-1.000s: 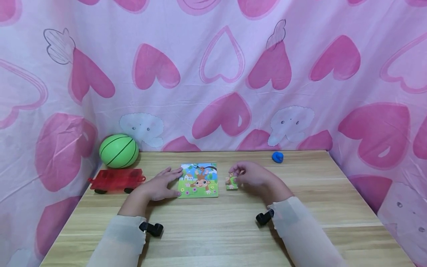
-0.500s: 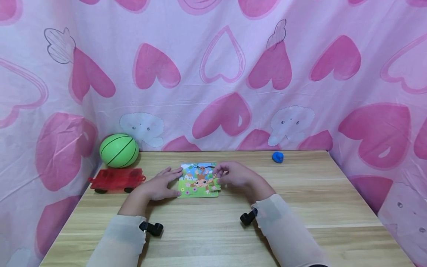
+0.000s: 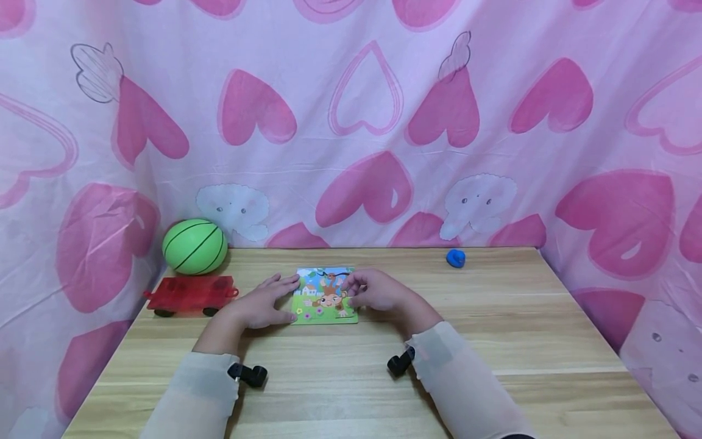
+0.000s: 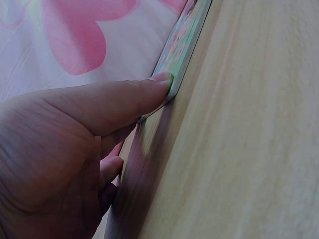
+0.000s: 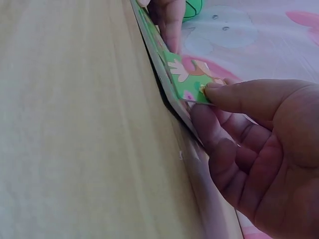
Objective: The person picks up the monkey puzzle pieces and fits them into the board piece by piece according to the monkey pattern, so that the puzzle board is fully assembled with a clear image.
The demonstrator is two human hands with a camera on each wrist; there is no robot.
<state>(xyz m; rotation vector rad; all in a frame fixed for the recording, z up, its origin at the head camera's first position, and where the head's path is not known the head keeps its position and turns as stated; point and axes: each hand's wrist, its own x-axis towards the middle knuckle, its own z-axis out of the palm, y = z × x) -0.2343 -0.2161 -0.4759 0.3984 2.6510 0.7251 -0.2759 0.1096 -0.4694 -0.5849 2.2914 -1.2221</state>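
- Left hand (image 3: 263,308): fingers straight, pressing the left edge of the puzzle board (image 3: 320,305), which lies flat mid-table, nearer the far edge.
- Puzzle board: judged thin, stiff, light, liable to slide; best steadied at its edges.
- Right hand (image 3: 378,292): thumb and fingers pinch 1 puzzle piece (image 5: 187,79) over the board's right edge; seating apparently incomplete.

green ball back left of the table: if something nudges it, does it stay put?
Probably not. The green ball is round and rests on the flat wooden table, so it would likely roll. The pink curtain close behind and the red toy cart in front might stop it.
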